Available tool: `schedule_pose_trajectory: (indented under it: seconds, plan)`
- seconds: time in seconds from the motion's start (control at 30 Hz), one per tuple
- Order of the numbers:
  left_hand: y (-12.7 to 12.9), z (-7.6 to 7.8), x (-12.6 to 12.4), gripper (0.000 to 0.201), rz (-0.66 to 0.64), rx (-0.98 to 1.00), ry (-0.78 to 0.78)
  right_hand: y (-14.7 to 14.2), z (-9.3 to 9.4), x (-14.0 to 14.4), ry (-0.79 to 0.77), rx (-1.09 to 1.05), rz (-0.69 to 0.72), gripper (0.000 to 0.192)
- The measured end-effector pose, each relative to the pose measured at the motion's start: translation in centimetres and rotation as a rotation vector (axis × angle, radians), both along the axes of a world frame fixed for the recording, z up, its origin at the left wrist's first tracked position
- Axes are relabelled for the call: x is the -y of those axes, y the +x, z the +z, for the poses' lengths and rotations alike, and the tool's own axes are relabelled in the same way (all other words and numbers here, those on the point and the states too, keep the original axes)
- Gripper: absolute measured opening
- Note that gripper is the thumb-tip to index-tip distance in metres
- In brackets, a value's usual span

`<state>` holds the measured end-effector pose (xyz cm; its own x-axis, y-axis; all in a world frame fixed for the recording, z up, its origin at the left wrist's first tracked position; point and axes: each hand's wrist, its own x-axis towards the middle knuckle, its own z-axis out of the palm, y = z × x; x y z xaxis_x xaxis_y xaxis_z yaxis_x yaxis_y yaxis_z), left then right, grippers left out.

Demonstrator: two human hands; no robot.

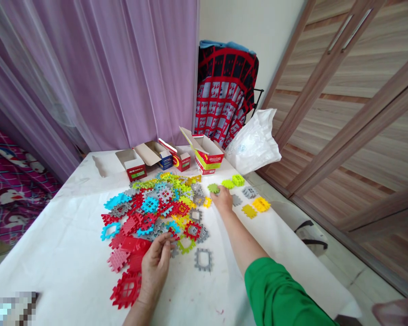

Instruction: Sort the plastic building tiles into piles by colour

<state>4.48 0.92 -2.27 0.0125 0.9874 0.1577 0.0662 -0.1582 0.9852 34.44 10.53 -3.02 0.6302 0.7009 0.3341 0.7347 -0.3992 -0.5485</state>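
My right hand [223, 200] pinches a green interlocking plastic tile [213, 188] just past the right edge of a mixed pile. My left hand [157, 260] rests at the near side of the pile, thumb and fingertips drawn together; whatever lies between them is too small to name. Notched tiles in red, blue, grey, yellow and green make up the heap, among them a blue tile [150, 204] and a red window-like tile [126, 290]. Beyond my right hand are green tiles [238, 180], grey tiles [249, 192] and yellow tiles [261, 204], grouped by colour.
Several open cardboard boxes stand along the far table edge, including a red one [209, 156] and a blue one [165, 159]. A white plastic bag [255, 142] sits at the far right corner. A grey frame tile [203, 259] lies apart on the white tablecloth [71, 253].
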Motion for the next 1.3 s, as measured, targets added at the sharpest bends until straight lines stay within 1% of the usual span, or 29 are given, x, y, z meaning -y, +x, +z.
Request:
schedule_pose_trajectory:
  seconds: [0.17,0.33,0.5,0.67,0.77,0.87,0.97,1.07,1.17,1.3]
  plan:
    - [0.0,-0.1,0.0,0.039,0.000,0.000,0.004,-0.1,0.3,-0.2,-0.030,-0.005,-0.024,0.034]
    - [-0.1,-0.2,0.0,0.038,-0.011,-0.004,-0.002,0.0,0.2,-0.2,-0.029,-0.005,-0.049,0.036]
    - [-0.1,-0.1,0.0,0.034,-0.026,-0.018,0.008,0.3,-0.2,-0.2,0.002,-0.010,-0.045,0.036]
    - [0.1,-0.1,0.1,0.032,-0.034,-0.016,0.024,0.6,-0.3,0.0,0.064,-0.006,-0.010,0.037]
    - [0.2,-0.3,0.1,0.031,-0.045,-0.013,0.034,0.6,-0.3,0.8,0.111,-0.004,0.012,0.033]
    - [0.2,-0.3,0.3,0.028,-0.050,-0.050,0.069,0.2,-0.6,2.1,0.205,-0.018,0.036,0.031]
    - [0.2,0.0,0.7,0.024,-0.100,-0.111,0.122,-0.2,-1.0,3.3,0.293,-0.058,0.053,0.031]
    - [0.2,0.7,1.2,0.023,-0.164,-0.182,0.176,-0.6,-1.1,4.5,0.292,-0.103,0.082,0.032]
    - [0.1,1.2,1.5,0.021,-0.188,-0.241,0.219,-1.5,-0.9,5.6,0.276,-0.140,0.142,0.031]
    - [0.0,1.0,1.4,0.021,-0.199,-0.224,0.212,-3.6,-0.2,7.6,0.268,-0.204,0.242,0.028]
